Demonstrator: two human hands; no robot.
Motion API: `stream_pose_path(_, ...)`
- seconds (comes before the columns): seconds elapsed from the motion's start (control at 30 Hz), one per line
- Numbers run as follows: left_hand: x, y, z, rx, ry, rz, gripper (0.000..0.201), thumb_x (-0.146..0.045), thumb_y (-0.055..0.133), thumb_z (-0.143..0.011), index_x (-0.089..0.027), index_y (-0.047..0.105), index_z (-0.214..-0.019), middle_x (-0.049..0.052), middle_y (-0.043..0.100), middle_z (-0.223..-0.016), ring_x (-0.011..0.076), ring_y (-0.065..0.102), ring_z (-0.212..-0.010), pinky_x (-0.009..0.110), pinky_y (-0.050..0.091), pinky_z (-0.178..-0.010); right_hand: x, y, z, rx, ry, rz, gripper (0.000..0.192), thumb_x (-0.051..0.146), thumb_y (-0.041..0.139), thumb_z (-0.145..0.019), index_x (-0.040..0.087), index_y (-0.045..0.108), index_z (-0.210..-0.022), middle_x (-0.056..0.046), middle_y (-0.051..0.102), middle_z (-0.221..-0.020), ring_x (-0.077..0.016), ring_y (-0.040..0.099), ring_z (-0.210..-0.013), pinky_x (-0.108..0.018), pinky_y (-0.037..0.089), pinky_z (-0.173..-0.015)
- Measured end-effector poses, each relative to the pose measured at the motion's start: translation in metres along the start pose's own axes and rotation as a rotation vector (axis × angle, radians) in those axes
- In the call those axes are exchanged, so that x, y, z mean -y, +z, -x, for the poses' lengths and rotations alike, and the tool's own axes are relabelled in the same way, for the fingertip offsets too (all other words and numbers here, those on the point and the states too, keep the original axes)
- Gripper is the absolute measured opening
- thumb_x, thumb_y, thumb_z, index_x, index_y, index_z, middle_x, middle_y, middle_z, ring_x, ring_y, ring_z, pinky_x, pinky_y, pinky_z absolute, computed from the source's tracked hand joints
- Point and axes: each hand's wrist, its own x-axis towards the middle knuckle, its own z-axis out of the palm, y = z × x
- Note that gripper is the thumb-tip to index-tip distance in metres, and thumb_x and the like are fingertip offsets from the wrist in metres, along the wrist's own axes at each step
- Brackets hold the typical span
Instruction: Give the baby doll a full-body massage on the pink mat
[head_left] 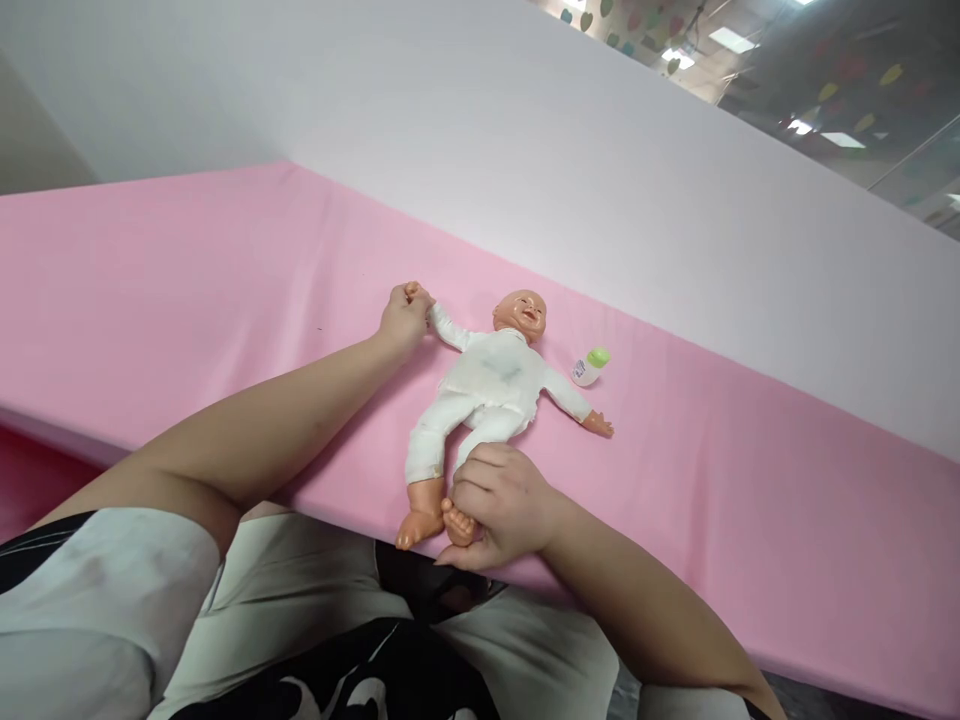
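A baby doll [491, 385] in a white suit lies on its back on a pink-covered table [187, 290], head toward the far wall. My left hand [405, 315] grips the doll's outstretched arm at the hand. My right hand [499, 505] is closed around the doll's lower leg near the foot, at the table's near edge. The doll's other arm lies stretched out to the right, and its other foot rests free beside my right hand.
A small white bottle with a green cap [590, 367] lies on the pink cover just right of the doll's head. A white partition [600, 170] rises behind the table. My lap sits below the near edge.
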Motion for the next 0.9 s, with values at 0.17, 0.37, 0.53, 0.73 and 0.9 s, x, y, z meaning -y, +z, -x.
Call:
stream_pose_path(0.17,0.003,-0.017,-0.009,-0.042,0.031,-0.291,0.058,-0.035,0.061,-0.091,-0.018,0.051,-0.146,0.016,0.064,-0.140,0.0326,0.063,-0.127,0.046,0.052,-0.105,-0.001,-0.003,-0.003,0.054,0.017,-0.066,0.058,0.080,0.070,-0.081,0.024,0.060,-0.079,-0.002,0.063,-0.075,-0.0197,0.056,-0.073,-0.037,0.047,-0.068)
stream_pose_path(0.37,0.001,-0.028,-0.007,0.067,0.126,-0.584,0.057,-0.039,0.066,-0.083,-0.016,0.065,-0.135,0.024,0.056,-0.145,0.0446,0.054,-0.134,0.059,0.045,-0.112,-0.021,-0.026,0.007,-0.220,0.195,-0.226,0.046,0.067,0.062,-0.095,0.022,0.066,-0.100,-0.007,0.075,-0.091,-0.0209,0.069,-0.081,-0.037,0.056,-0.076)
stream_pose_path(0.53,0.002,-0.023,0.000,0.043,0.300,-0.720,0.049,-0.044,0.059,-0.089,-0.018,0.072,-0.128,0.021,0.058,-0.147,0.0456,0.045,-0.144,0.066,0.031,-0.122,-0.059,-0.034,0.028,-0.357,0.722,0.017,0.032,0.044,0.056,-0.099,0.023,0.063,-0.077,-0.001,0.068,-0.072,-0.0185,0.061,-0.066,-0.033,0.048,-0.067)
stream_pose_path(0.73,-0.017,0.003,0.050,0.245,0.651,-0.624,0.053,-0.047,0.050,-0.097,-0.021,0.066,-0.139,0.013,0.051,-0.161,0.0322,0.044,-0.151,0.051,0.031,-0.129,-0.093,-0.030,0.035,-0.006,1.182,0.277,0.028,0.034,0.048,-0.103,0.021,0.070,-0.090,-0.007,0.073,-0.084,-0.0229,0.064,-0.079,-0.034,0.042,-0.073)
stream_pose_path(0.9,-0.035,0.038,0.078,0.487,0.601,-0.514,0.057,-0.054,0.043,-0.100,-0.016,0.066,-0.136,0.017,0.062,-0.151,0.0317,0.057,-0.142,0.046,0.041,-0.123,-0.099,-0.023,0.032,0.161,1.262,0.375,0.027,0.021,0.046,-0.102,0.015,0.072,-0.104,-0.017,0.073,-0.108,-0.0281,0.067,-0.099,-0.037,0.043,-0.088)
